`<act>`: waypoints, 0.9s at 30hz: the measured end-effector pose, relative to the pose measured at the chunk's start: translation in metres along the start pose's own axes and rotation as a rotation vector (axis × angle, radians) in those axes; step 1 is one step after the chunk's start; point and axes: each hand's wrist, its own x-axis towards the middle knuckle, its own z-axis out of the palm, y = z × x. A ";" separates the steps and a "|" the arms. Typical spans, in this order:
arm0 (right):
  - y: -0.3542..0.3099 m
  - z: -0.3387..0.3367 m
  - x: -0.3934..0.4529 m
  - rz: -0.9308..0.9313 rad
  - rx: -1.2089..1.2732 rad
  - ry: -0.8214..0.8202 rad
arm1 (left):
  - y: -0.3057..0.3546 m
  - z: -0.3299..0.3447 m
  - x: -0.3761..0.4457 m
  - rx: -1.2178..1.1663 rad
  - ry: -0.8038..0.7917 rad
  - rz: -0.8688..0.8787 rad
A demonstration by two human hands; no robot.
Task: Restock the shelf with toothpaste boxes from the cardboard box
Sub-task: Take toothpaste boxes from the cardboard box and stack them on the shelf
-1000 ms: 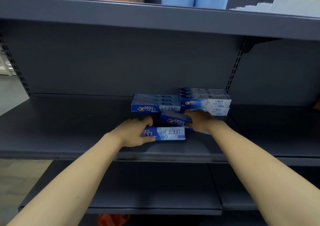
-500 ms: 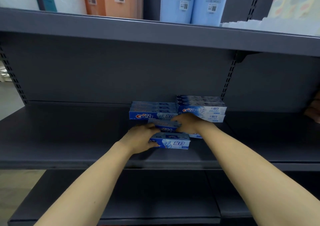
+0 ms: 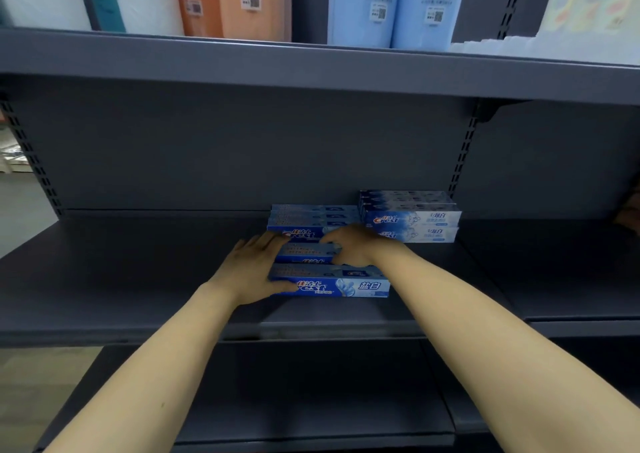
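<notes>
My left hand (image 3: 254, 272), fingers straight, presses the front blue cardboard toothpaste box (image 3: 332, 281) on the grey metal shelf (image 3: 138, 279). My right hand (image 3: 349, 246) curls round the middle blue toothpaste box (image 3: 308, 253).

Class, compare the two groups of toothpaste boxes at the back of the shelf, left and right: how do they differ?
The right stack stands two boxes high; the left group lies one box high. The right stack's fronts are mostly white and pale blue; the left group's front is darker blue. The right hand partly covers the left group's front, while the right stack's top front is uncovered. Both show the Crest logo and lie lengthwise on the same grey shelf.
</notes>
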 end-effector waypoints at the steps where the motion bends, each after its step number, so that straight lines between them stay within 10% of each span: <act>1: -0.003 0.000 0.001 -0.005 0.002 0.002 | -0.001 0.002 -0.002 -0.011 -0.013 -0.005; 27: -0.008 -0.020 -0.057 0.112 -0.111 -0.049 | 0.002 -0.019 -0.017 -0.255 -0.116 -0.126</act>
